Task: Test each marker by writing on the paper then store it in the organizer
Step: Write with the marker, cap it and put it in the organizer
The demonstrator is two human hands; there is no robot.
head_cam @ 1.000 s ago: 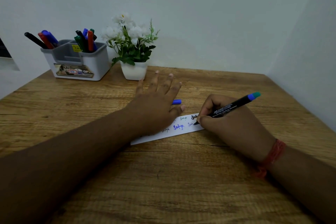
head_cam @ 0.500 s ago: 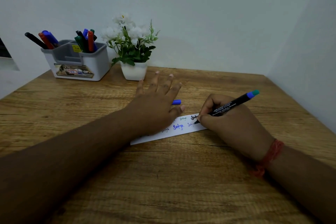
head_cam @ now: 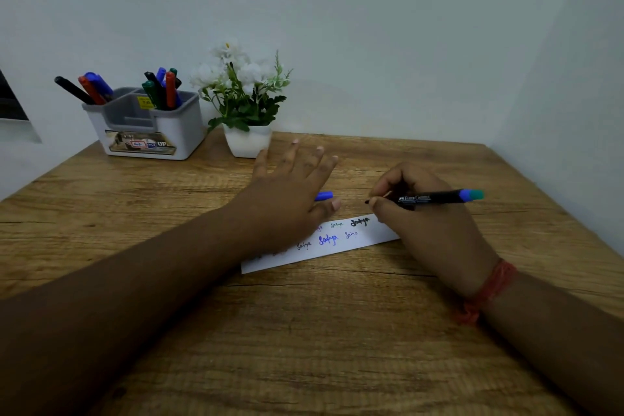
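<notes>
- Filling most of the view is a wooden table (head_cam: 304, 331) with a strong horizontal grain, set into a corner where two plain pale walls (head_cam: 388, 44) meet at about 2 o'clock.
- At 10 o'clock on the table stands a grey and white organizer (head_cam: 182, 127) with several compartments; black, red, blue and green markers (head_cam: 162, 88) stand tilted in its back compartments.
- Just right of the organizer, at 11 o'clock, sits a white pot of white flowers (head_cam: 246, 94).
- A narrow strip of paper (head_cam: 337, 243) lies near the table's middle, its long axis running from 7 o'clock up to 2 o'clock, with small handwritten words in black, blue and green on it.
- The left hand (head_cam: 287, 203) lies flat on the strip's left part, fingers straight and spread, pointing toward 12 o'clock.
- A blue cap (head_cam: 323, 196) pokes out from beneath that hand, beside the thumb.
- The right hand (head_cam: 429, 223) pinches a black marker (head_cam: 435, 196) between thumb and curled fingers, its heel on the strip's right end.
- The marker lies nearly level, long axis 9 to 3 o'clock: its dark tip points to 9 o'clock, lifted just above the paper, and its blue and teal end points to 3 o'clock.
- A red thread band (head_cam: 489, 290) circles the right wrist.
</notes>
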